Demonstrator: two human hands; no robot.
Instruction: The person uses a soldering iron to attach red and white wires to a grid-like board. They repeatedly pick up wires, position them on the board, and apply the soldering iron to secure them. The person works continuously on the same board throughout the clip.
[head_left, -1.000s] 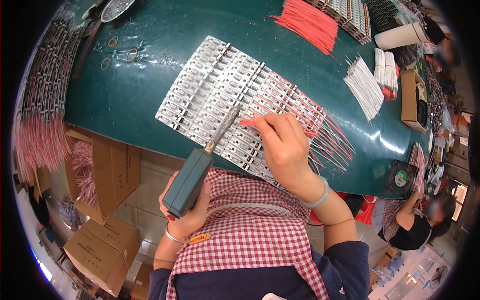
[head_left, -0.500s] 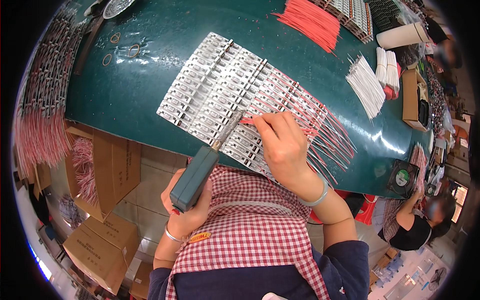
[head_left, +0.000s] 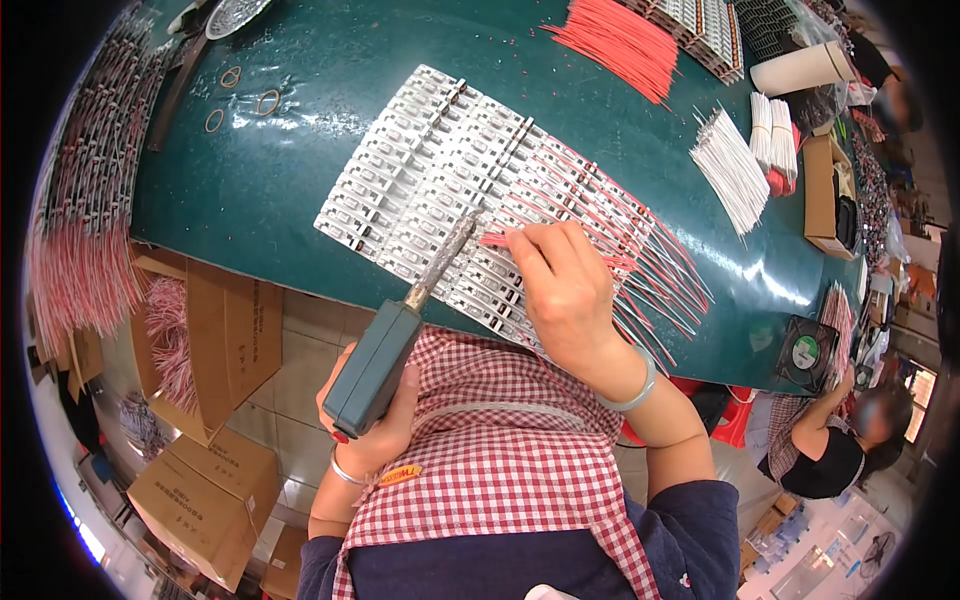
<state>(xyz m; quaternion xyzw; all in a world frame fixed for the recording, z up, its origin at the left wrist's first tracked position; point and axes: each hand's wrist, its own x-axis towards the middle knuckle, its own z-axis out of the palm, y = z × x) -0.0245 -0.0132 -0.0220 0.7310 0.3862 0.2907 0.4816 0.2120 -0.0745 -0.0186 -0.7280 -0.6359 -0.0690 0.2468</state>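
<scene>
Left hand (head_left: 392,428) grips soldering gun (head_left: 375,365); right hand (head_left: 568,290) pinches red wires (head_left: 494,240) over module panel (head_left: 400,190). Wires likely light, bendy; best pinched near ends.

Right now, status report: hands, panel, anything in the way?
Left hand gripping green-handled tool. Right hand pinching red wires over white panel. Red and white wires splayed across panel's right side.

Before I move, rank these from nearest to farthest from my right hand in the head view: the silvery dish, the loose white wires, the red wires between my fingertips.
1. Red wires: pinched at the fingertips of the right hand.
2. Loose white wires: off to its right, farther up the picture.
3. Silvery dish: far upper left.
</scene>
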